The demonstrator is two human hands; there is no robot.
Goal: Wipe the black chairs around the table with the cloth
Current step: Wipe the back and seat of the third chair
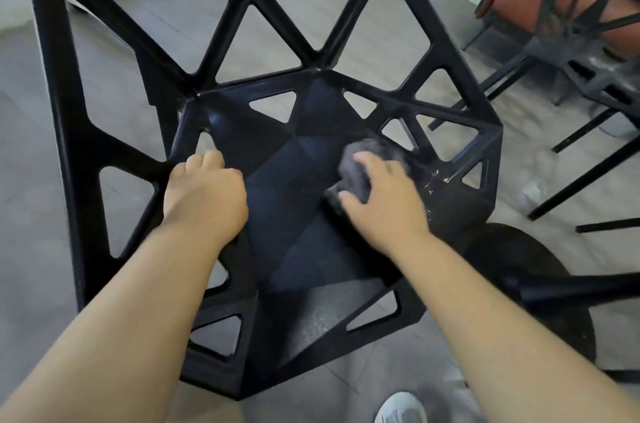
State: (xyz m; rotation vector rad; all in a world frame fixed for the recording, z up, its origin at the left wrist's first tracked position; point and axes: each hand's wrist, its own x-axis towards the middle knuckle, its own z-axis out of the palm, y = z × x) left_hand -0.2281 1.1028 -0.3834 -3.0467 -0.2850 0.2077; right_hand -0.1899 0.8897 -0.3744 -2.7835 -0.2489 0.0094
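Right hand (381, 195) holds cloth (349, 175) on chair (287, 214); left hand (204, 190) grips chair's edge.

Soft even daylight, cloth (360, 173) motion-blurred, wide-angle bending at edges, faint glare

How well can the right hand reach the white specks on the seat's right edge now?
Probably yes: the right hand, gripping the cloth, lies just beside the specks, with only bare seat between.

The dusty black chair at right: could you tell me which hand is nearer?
Right: the right hand, gripping the cloth, is left of that chair; the left hand lies further left, on the seat edge.
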